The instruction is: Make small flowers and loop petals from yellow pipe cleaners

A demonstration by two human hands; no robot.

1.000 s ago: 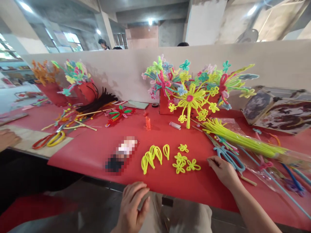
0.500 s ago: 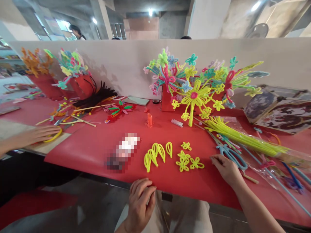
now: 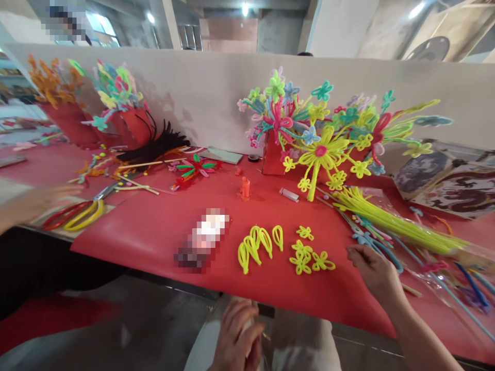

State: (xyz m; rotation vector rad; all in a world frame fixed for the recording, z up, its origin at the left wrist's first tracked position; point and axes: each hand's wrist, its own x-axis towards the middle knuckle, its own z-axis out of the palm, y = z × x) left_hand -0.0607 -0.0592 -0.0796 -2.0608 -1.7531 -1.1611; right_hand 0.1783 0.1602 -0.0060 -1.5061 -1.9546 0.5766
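Observation:
My left hand (image 3: 240,334) hangs over my lap below the table's front edge, slightly blurred. Its fingers are loosely bent and a little apart, with nothing visible in them. On the red table top rests my right hand (image 3: 373,270), fingers curled in and thumb against them; whatever may be between them is hidden. Just beyond it lie blue-handled scissors (image 3: 367,240). To its left are several small yellow pipe-cleaner flowers (image 3: 301,250) and several yellow pipe-cleaner loops (image 3: 255,242). Behind them stands a large yellow pipe-cleaner flower (image 3: 320,151) with a pink centre.
A bundle of yellow pipe cleaners (image 3: 402,221) lies at right, partly in plastic. A blurred-out dark object (image 3: 203,239) lies left of the loops. Red pots (image 3: 133,126) of flowers stand along the white partition (image 3: 209,93). At left, a co-worker's hand (image 3: 34,203) is near red-and-yellow-handled scissors (image 3: 83,214).
My view has shifted slightly left. My left hand has dropped lower, farther from the table edge. The right hand keeps its place. The co-worker's hand has come off the scissors.

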